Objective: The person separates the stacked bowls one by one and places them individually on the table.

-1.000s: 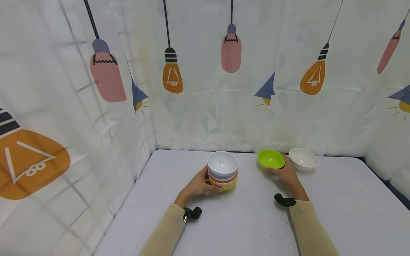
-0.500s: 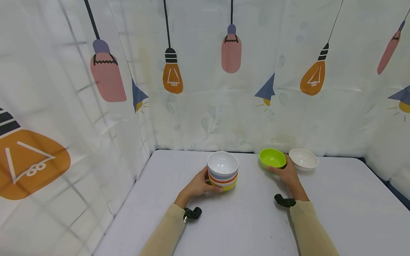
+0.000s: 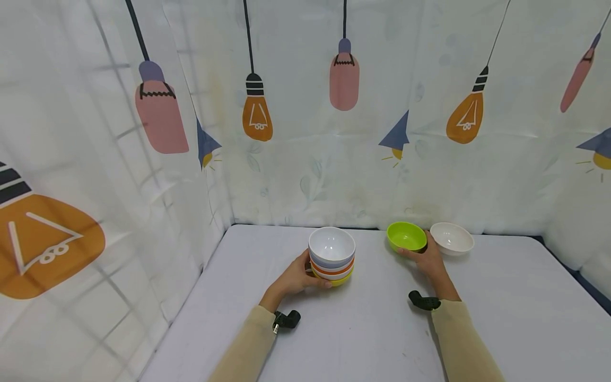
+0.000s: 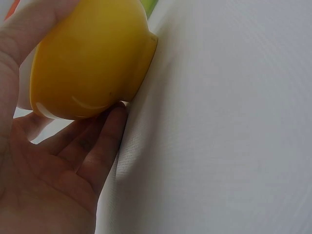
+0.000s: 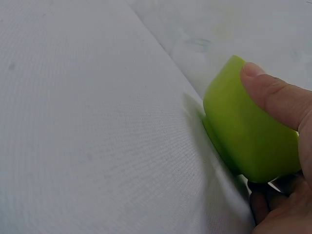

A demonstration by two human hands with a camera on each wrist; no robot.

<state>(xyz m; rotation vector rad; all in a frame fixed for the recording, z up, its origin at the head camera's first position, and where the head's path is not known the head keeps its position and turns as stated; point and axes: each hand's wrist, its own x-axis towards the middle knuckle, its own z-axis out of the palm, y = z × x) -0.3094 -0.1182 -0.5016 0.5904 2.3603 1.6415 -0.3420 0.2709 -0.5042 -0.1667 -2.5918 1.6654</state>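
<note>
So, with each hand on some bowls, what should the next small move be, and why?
I'd probably lift the green bowl slightly and bring it toward the stack of bowls: the right hand grips that bowl, while the left hand holds the stack, whose top faces up.

The stacked bowls (image 3: 332,265) at the left hand (image 3: 297,277) are white on top, orange-banded midway, yellow lowest. At the right hand (image 3: 429,261) is a lime-green bowl (image 3: 406,236), just beside it a white bowl (image 3: 451,239); pale cloth (image 3: 286,180) beyond bears orange bulbs (image 3: 257,124).
</note>
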